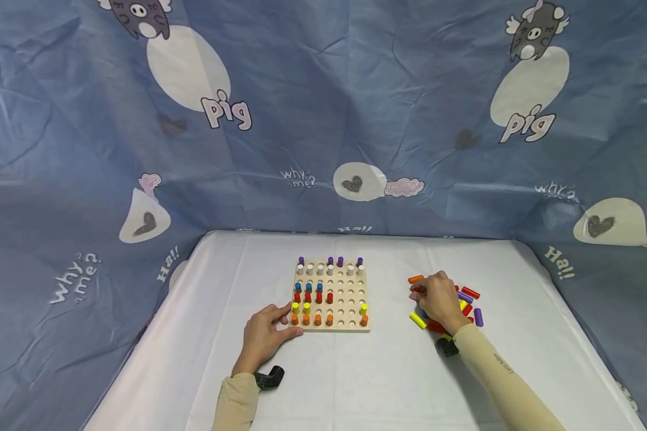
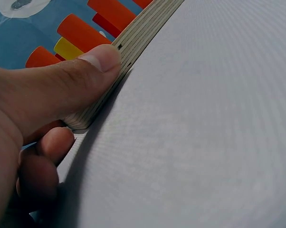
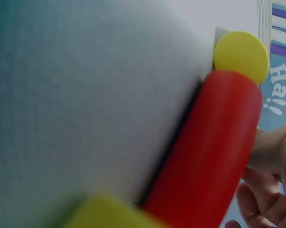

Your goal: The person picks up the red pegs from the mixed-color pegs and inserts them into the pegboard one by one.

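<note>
A square wooden pegboard [image 1: 347,313] lies on the white cloth, with rows of purple, white, blue, red, yellow and orange pegs standing in part of its holes. My left hand [image 1: 263,333] grips the board's near left corner. In the left wrist view the thumb [image 2: 102,58] presses the layered front edge, with the other fingers curled at the side. Off to the board's right, my right hand [image 1: 439,299] reaches over a loose pile of pegs, fingers bent down. An orange peg [image 1: 416,279] lies beside its fingertips. Whether those fingertips pinch a peg is unclear.
Around the right hand lie a yellow peg [image 1: 417,321], a purple peg [image 1: 478,317] and several red pegs, one red peg [image 1: 471,292] farther back. A red peg [image 3: 209,147] looms large in the right wrist view. Blue printed cloth [image 1: 313,120] hangs behind the table.
</note>
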{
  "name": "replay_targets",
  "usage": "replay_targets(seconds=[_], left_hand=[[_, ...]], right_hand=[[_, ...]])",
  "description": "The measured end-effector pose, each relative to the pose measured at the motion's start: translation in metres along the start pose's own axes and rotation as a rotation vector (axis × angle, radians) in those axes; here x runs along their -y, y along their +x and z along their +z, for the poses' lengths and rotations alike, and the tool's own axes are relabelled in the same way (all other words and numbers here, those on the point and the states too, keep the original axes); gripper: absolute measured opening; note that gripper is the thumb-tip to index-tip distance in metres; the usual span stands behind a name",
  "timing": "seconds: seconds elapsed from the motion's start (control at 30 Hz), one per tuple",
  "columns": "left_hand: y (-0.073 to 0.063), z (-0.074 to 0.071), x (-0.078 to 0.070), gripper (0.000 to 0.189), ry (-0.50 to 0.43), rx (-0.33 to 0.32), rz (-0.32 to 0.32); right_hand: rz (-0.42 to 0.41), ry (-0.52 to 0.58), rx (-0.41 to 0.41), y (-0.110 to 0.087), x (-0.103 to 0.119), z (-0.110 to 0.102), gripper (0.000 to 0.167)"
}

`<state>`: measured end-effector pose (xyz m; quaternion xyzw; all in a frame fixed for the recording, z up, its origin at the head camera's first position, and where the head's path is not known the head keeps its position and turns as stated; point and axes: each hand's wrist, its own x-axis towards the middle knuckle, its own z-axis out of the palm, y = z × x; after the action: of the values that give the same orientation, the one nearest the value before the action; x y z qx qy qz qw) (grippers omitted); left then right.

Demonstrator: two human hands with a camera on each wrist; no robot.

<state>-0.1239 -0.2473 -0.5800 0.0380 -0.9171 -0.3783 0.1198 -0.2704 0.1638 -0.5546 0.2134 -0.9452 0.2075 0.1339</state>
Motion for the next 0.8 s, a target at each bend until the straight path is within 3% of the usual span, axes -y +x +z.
replay_targets(seconds=[0.2, 0.33, 0.5, 0.8], left_hand=[[-0.001, 0.001, -0.001, 0.071, 0.005, 0.001, -0.013], [-0.004, 0.002, 0.001, 0.071, 0.006, 0.024, -0.038], [-0.006, 0.002, 0.002, 0.072, 0.005, 0.041, -0.056], [-0.001, 0.001, 0.000, 0.072, 0.015, 0.014, -0.023]], right_hand=[[-0.063, -0.077, 0.000, 0.000, 0.004, 0.001, 0.008], [-0.035, -0.120, 0.032, -0.002, 0.009, -0.002, 0.008], [0.016, -0.092, 0.047, -0.005, 0.015, -0.007, 0.008], [-0.018, -0.009, -0.010, -0.001, 0.025, -0.010, 0.008]])
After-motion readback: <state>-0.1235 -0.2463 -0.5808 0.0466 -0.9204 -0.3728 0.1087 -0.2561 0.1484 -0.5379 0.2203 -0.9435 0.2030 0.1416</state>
